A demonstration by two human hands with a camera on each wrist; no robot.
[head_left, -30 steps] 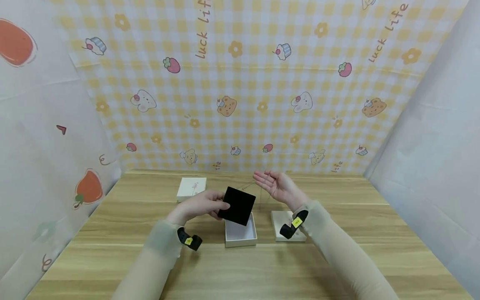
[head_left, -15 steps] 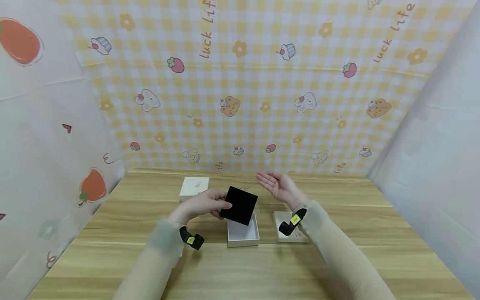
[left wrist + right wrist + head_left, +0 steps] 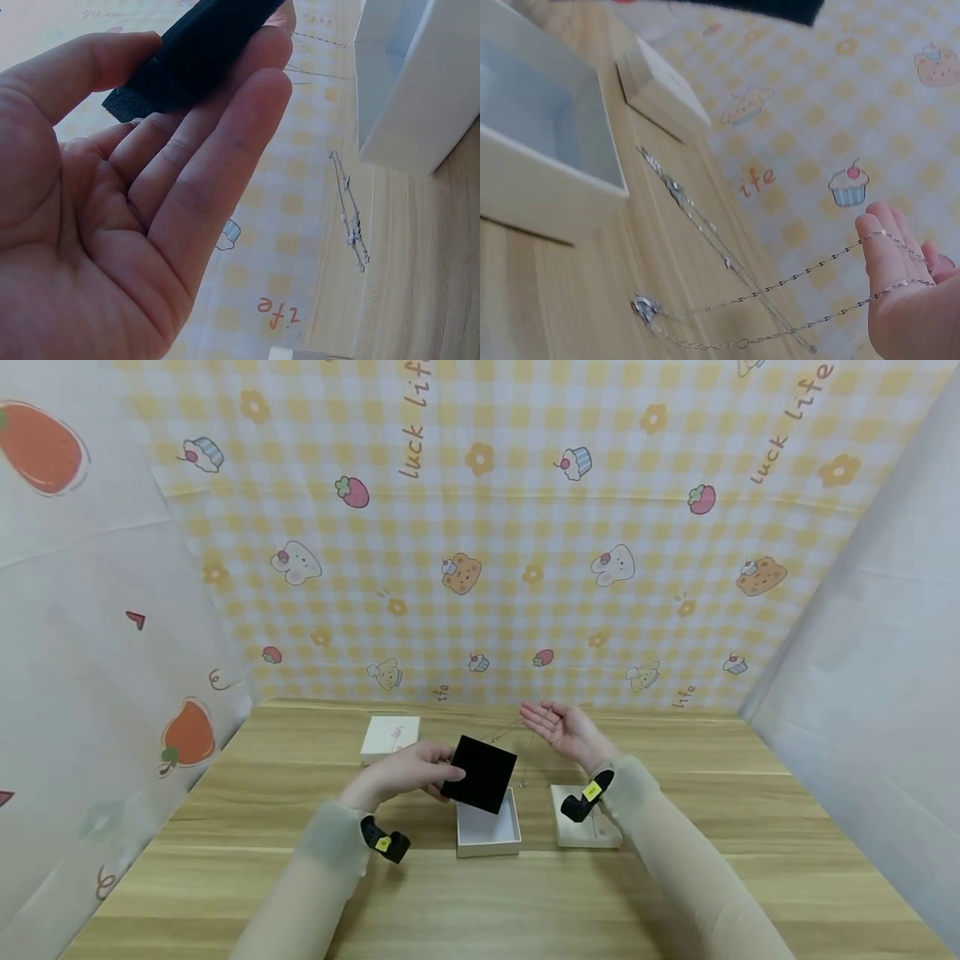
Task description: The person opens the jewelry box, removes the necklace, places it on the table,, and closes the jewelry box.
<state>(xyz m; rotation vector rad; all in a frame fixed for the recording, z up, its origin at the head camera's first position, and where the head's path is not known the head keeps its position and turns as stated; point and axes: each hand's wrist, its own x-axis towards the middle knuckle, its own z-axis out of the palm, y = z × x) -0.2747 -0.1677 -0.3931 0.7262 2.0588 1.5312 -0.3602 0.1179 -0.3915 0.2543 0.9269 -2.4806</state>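
My left hand [image 3: 405, 772] pinches a black square jewelry-box pad [image 3: 483, 775] by its left edge, thumb on the upper face. The pad is tilted above an open white box base [image 3: 489, 847], hiding its far end. To the right, my right hand [image 3: 568, 735] is raised palm up with straight fingers. In the right wrist view, a silver necklace is draped across those fingers, and its pendant [image 3: 646, 307] hangs below. A second necklace [image 3: 676, 191] lies stretched out on the table behind.
A white box [image 3: 390, 737] with a pink print stands at the back left. A similar flat white piece, perhaps the lid [image 3: 588, 831], lies under my right wrist. A patterned cloth [image 3: 480, 527] hangs behind the wooden table [image 3: 450, 910].
My right hand has shifted slightly right, and the hanging pendant shows more clearly. My left hand keeps its hold on the black pad. The head view has turned a little left.
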